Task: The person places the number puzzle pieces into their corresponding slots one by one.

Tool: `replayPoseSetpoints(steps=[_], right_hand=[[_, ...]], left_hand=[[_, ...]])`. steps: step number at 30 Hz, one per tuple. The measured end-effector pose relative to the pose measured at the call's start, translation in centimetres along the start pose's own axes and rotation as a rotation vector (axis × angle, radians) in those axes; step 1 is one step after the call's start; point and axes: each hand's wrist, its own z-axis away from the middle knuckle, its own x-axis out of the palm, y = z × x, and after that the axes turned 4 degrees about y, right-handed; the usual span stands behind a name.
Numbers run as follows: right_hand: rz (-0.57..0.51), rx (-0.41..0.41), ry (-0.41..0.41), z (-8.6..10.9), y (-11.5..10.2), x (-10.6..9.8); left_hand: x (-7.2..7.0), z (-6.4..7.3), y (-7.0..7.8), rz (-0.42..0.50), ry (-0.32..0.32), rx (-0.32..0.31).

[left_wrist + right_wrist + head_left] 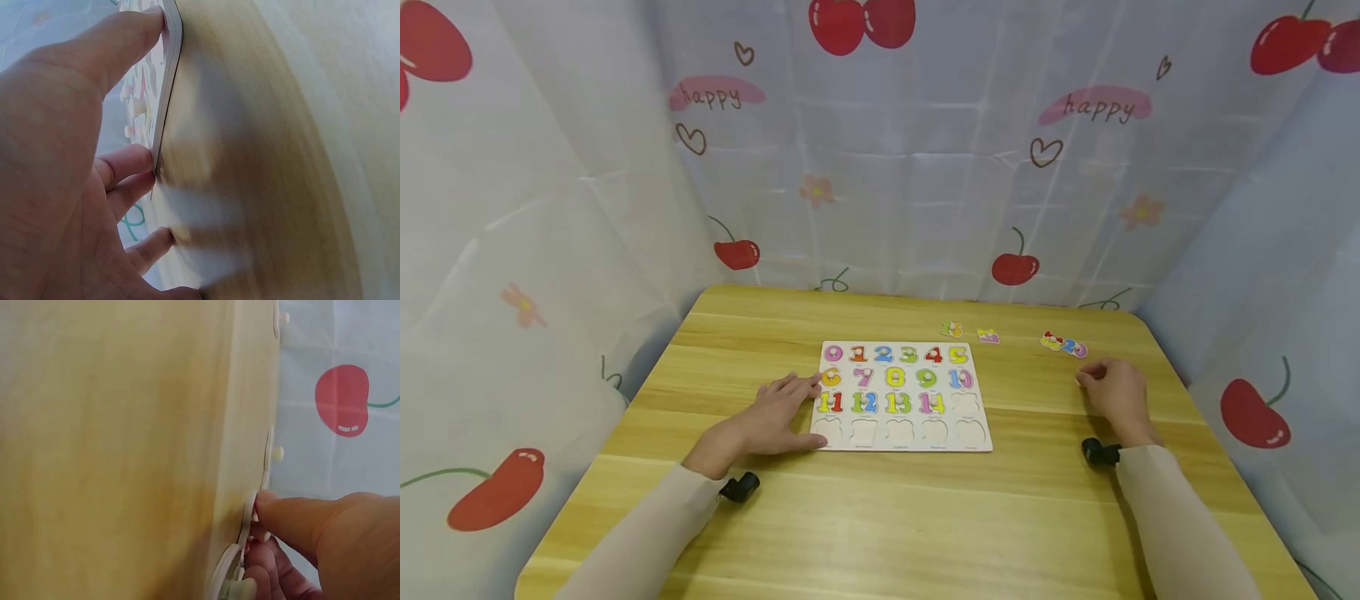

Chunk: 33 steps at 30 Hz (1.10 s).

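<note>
"Head view first: where is everything sitting?"

"The number board (900, 432) is lying flat around the middle of the wooden table (880, 525). The left hand (775, 414) is resting with fingers spread against its left edge. Well to the right, the right hand (1116, 396) is pinching something its own grip is mostly hiding. Loose number pieces (1074, 348) are lying on the far side."

"Left wrist: is that board looking heavy?"

"Its edge is showing thin, so I'm guessing light, stiff wood, liable to slide if nudged. Thumb (128, 39) and fingertips are touching that edge, a sensible place for steadying it."

"Right wrist: what is the hand gripping?"

"Thumb and fingers are pinching a thin, pale-edged piece (247, 515); whether it's leaving the table, I can't tell. Another piece (224, 570) with a round peg (240, 589) is lying just beside the fingers."

"Where would you be taking hold?"

"By the peg. I'm expecting a featherweight, rigid piece, smooth-faced and slippery along narrow edges, risking little beyond chipped paint."
</note>
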Motion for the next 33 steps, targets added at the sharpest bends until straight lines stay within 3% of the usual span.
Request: replayPoseSetpoints(steps=[4,9,17,23,33], right_hand=[[0.001,-0.022,-0.007,0.0,-0.5,0.0],[-0.016,-0.112,0.017,0.1,-1.4,0.3],[-0.07,-0.251,0.045,0.9,-4.7,0.9],[-0.115,-0.33,-0.056,1.6,-7.3,2.0],[-0.158,-0.388,-0.278,3.8,-10.9,3.8]], left_hand=[[0.0,-0.1,-0.1,0.0,0.005,0.001],[0.0,-0.1,0.0,-0.003,-0.008,-0.005],[-0.1,0.0,0.1,-0.006,-0.009,-0.003],[-0.1,0.0,0.1,-0.001,-0.002,-0.009],[0.2,-0.1,-0.2,-0.005,-0.008,-0.011]])
